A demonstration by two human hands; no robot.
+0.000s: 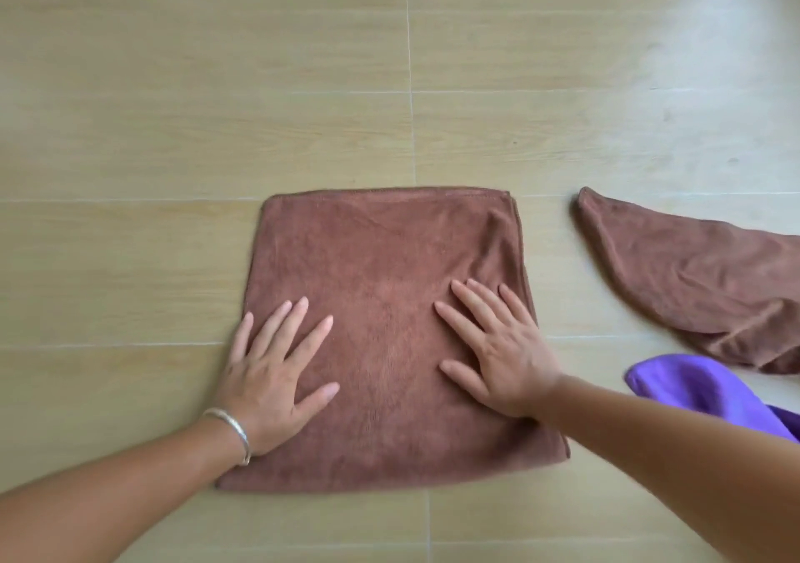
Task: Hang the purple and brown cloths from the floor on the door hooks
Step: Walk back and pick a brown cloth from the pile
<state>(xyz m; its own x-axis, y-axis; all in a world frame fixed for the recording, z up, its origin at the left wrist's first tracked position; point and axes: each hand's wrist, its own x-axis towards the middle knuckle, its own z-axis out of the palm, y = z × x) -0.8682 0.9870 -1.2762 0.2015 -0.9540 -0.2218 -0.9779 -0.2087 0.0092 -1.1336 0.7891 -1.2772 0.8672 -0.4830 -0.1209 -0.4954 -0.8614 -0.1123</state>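
Note:
A brown cloth (381,250) lies folded into a flat square on the floor in the middle of the view. My left hand (272,367) rests flat on its near left part, fingers spread, a silver bangle on the wrist. My right hand (498,346) presses flat on its right part, fingers apart. Neither hand grips anything. A second brown cloth (692,285) lies crumpled on the floor at the right. A purple cloth (701,389) lies just below it, partly hidden behind my right forearm and cut off by the frame edge. No door or hooks are in view.
The floor (216,108) is light wood-look tile with pale grout lines. A bright patch of light falls on it at the top right.

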